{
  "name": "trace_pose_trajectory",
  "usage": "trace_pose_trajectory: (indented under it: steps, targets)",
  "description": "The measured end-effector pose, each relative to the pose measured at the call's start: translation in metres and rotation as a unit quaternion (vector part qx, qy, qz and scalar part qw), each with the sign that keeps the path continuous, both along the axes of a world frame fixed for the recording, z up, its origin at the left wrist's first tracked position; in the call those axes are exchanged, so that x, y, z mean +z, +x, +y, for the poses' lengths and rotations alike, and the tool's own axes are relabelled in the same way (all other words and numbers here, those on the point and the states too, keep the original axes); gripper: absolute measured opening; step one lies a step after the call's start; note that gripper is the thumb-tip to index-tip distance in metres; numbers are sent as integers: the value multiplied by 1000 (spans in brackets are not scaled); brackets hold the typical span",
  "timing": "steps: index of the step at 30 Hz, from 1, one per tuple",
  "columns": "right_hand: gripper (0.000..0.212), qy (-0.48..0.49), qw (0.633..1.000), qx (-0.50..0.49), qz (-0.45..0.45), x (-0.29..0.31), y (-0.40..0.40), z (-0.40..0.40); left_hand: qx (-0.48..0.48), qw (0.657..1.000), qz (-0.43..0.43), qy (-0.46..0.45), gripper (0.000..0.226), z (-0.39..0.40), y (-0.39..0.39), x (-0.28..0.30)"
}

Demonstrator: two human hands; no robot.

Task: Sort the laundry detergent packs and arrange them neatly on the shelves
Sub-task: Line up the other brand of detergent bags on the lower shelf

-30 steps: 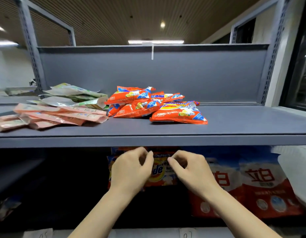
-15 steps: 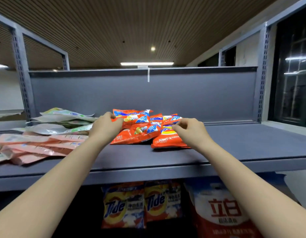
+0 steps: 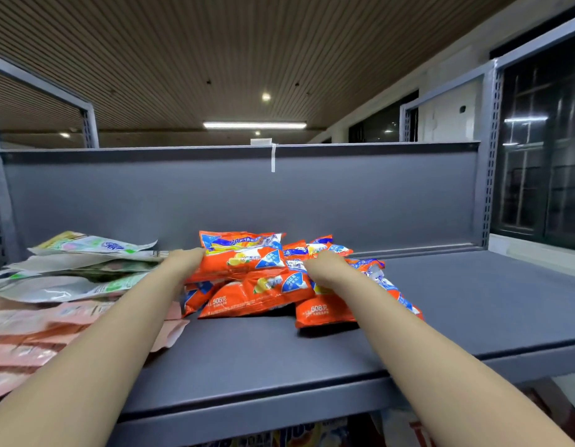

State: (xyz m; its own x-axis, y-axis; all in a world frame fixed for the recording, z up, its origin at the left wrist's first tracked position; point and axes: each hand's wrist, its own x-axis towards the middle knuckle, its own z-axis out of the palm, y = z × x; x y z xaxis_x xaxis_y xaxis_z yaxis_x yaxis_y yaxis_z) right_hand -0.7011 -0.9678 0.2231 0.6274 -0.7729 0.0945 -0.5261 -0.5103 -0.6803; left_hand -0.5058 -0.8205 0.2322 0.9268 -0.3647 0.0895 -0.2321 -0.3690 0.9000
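Observation:
A loose pile of orange detergent packs (image 3: 263, 291) lies mid-shelf on the grey upper shelf (image 3: 279, 356). My left hand (image 3: 182, 262) grips the left end of the top orange pack (image 3: 241, 256), which is tilted up toward me. My right hand (image 3: 324, 267) reaches over the pile's right side, fingers curled on the packs near that pack's right end; its fingertips are hidden. Another orange pack (image 3: 324, 314) lies in front, under my right forearm.
Green-and-white pouches (image 3: 86, 269) are stacked at the left, with pink pouches (image 3: 37, 333) in front of them. The shelf's back panel (image 3: 376, 201) stands close behind the pile. Larger detergent bags (image 3: 299, 433) peek from the shelf below. The shelf's right half holds nothing.
Both hands rose from the lower shelf's bags to the orange pile, then reached further in. The top orange pack now tilts up. My view came closer to the upper shelf.

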Motion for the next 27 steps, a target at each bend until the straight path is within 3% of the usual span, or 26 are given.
trace_pose_trajectory:
  steps: [4,10,13,19,23,25,27]
  targets:
    - [25,-12,996,-58,62,0,14,0,-23,997,63,-45,37,0,11,3]
    - [51,-26,992,-94,77,-3,18,-10,-83,984,154,-17,39,11,18,8]
    - [59,-12,993,-82,83,-1,21,-13,-103,979,172,-20,27,16,20,7]
    - [35,34,997,-53,42,4,20,-4,-75,973,191,-106,8,31,19,11]
    - [31,51,998,-25,11,6,13,12,-52,963,217,-154,8,41,14,9]
    - [20,28,1000,-6,6,4,8,19,-43,960,220,-169,4,43,8,8]
    - [22,-1,999,-9,-45,1,5,23,-26,959,210,-188,9,42,5,4]
